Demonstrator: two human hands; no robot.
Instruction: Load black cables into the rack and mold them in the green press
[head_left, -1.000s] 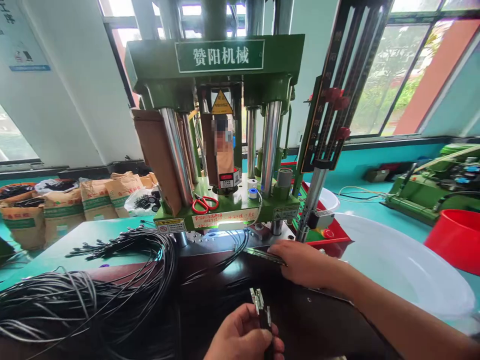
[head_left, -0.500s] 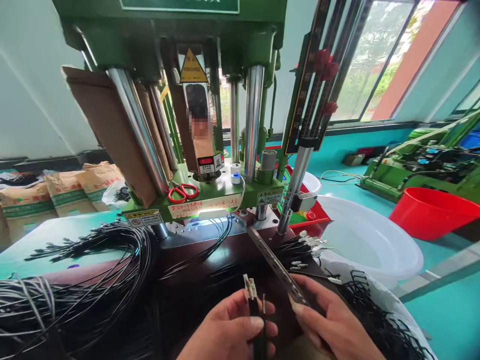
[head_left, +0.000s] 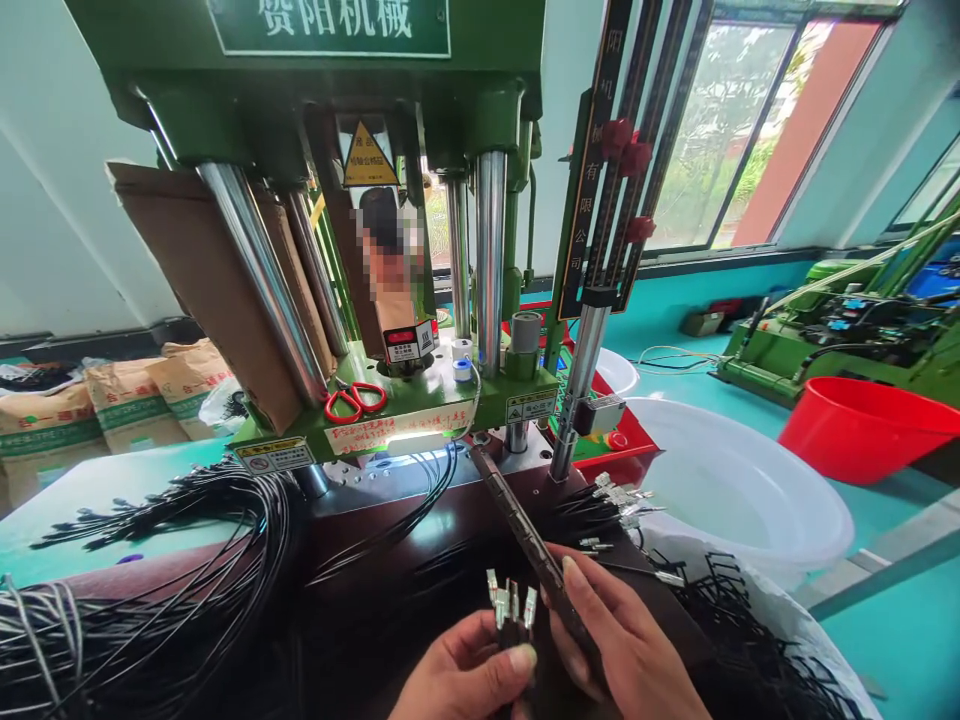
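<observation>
Between the fingers and thumb of my left hand (head_left: 472, 665) is a small bunch of black cables with silver metal terminals (head_left: 511, 605) pointing up and slightly fanned. My right hand (head_left: 619, 625) is closed around the near part of a long dark metal bar (head_left: 525, 530). The bar slants away from me, its far end reaching the steel bed of the green press (head_left: 442, 385). Both hands are close together, with the terminals just left of the bar. The lower lengths of the held cables are hidden by my left hand.
Black cables (head_left: 262, 540) lie coiled at the left. More terminal-ended cables (head_left: 611, 500) rest right of the bar. Red scissors (head_left: 354, 402) sit on the press. A white tub (head_left: 739, 480), a red bucket (head_left: 862, 430) and a white bag (head_left: 806, 620) of black parts stand right. Someone is behind the press.
The camera view has shifted, so the press appears lower and further left. The terminals in my left hand are more spread. My right hand has come closer to my left, still on the bar.
</observation>
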